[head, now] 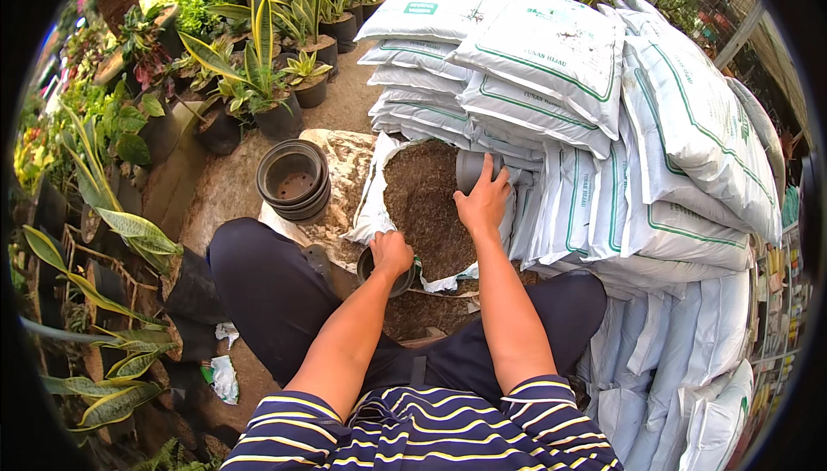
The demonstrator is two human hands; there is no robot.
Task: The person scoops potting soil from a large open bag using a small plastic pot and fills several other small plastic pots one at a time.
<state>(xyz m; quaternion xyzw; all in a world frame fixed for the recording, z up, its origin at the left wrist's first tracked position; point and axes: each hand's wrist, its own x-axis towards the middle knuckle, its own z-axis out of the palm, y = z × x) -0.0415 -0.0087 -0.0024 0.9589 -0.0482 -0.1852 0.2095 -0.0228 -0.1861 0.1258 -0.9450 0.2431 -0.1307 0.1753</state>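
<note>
An open white sack (pixel 375 203) of dark brown potting soil (pixel 420 206) lies before me, its edges folded back. My right hand (pixel 486 203) grips a small dark plastic pot (pixel 470 170), tipped on its side at the far right edge of the soil. At the sack's near left corner, my left hand (pixel 391 254) holds the rim of a round black plastic pot (pixel 404 283); its fingertips are partly hidden. A stack of black plastic nursery pots (pixel 294 180) stands to the left of the sack, with holes showing in the bottom of the top pot.
Tall piles of filled white sacks (pixel 543 51) rise beyond and to the right of the soil. Potted snake plants (pixel 261 70) line the left and far side. A torn scrap of white plastic (pixel 225 379) lies on the ground at left, near my knee.
</note>
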